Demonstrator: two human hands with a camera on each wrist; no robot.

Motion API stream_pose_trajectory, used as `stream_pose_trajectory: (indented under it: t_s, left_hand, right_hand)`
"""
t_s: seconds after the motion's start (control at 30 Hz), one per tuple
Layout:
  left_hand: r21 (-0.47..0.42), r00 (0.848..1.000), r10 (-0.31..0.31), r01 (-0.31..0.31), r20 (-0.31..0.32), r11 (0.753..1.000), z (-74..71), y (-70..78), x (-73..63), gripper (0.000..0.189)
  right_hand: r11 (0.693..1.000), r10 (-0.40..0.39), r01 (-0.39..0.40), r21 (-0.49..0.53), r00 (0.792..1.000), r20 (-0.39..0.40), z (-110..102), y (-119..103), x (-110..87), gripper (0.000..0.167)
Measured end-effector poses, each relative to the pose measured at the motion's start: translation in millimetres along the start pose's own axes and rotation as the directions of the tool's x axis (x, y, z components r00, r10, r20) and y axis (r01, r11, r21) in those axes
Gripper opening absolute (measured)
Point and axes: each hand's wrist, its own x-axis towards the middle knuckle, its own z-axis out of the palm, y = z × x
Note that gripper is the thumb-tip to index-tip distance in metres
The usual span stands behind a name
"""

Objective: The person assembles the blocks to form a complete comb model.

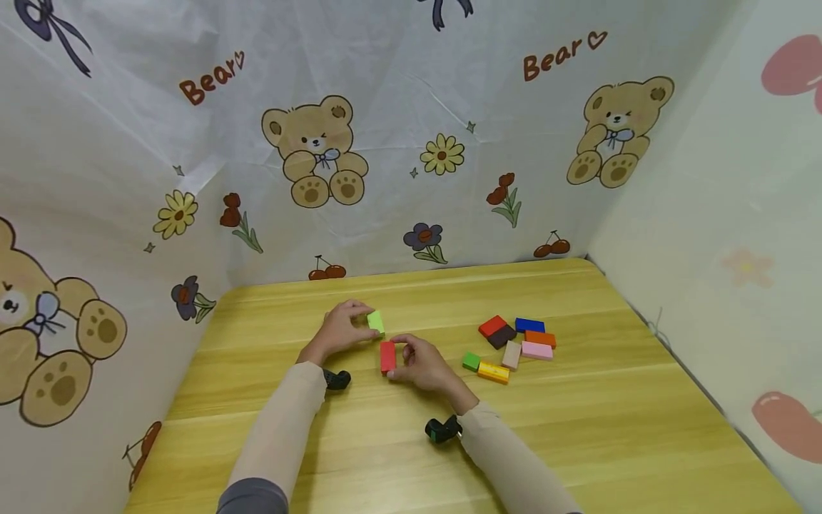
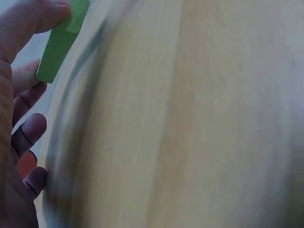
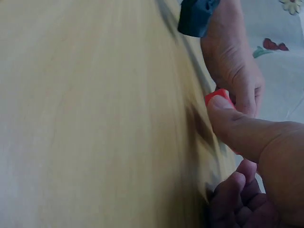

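My left hand (image 1: 339,330) pinches a light green block (image 1: 376,323) between thumb and fingers, left of the table's middle. In the left wrist view the green block (image 2: 61,42) tilts between thumb and fingertip, its remaining fingers loosely bent. Just nearer and to the right, my right hand (image 1: 420,364) grips a red block (image 1: 388,358) by its two ends, thumb at the near end and finger at the far end. The right wrist view shows the thumb over the red block (image 3: 220,95), which is largely hidden, with the left hand (image 3: 237,71) behind it.
Right of my right hand several loose blocks lie grouped: a green block (image 1: 471,361), a yellow block (image 1: 493,373), a beige block (image 1: 511,355), a pink block (image 1: 536,350), an orange block (image 1: 541,338), a blue block (image 1: 529,325), a red block (image 1: 491,326) and a dark brown block (image 1: 501,337).
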Motion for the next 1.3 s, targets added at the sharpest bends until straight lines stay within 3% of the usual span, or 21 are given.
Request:
stream_pose_trajectory:
  t_s: [0.17, 0.5, 0.7, 1.3]
  left_hand:
    - [0.056, 1.000, -0.009, 0.009, -0.003, 0.998, 0.7, -10.8, -3.5, 0.056]
    - [0.039, 0.999, 0.022, -0.023, 0.027, 0.999, -2.5, -17.2, 0.2, 0.055]
    - [0.059, 0.997, -0.007, 0.002, 0.081, 0.998, -3.1, -17.1, 1.6, 0.057]
    - [0.055, 0.997, -0.003, -0.001, 0.077, 0.998, -1.8, -16.5, -0.8, 0.057]
  right_hand:
    - [0.999, 0.000, 0.000, -0.046, 1.000, 0.008, 8.2, -2.2, 5.1, 0.062]
    - [0.999, 0.035, -0.036, -0.032, 0.999, -0.040, 18.0, -12.6, 10.0, 0.062]
    - [0.996, 0.044, -0.048, -0.072, 0.997, -0.056, 20.1, -13.5, 11.7, 0.063]
    - [0.987, 0.127, -0.135, -0.089, 0.988, -0.089, 25.8, -16.6, 18.8, 0.063]
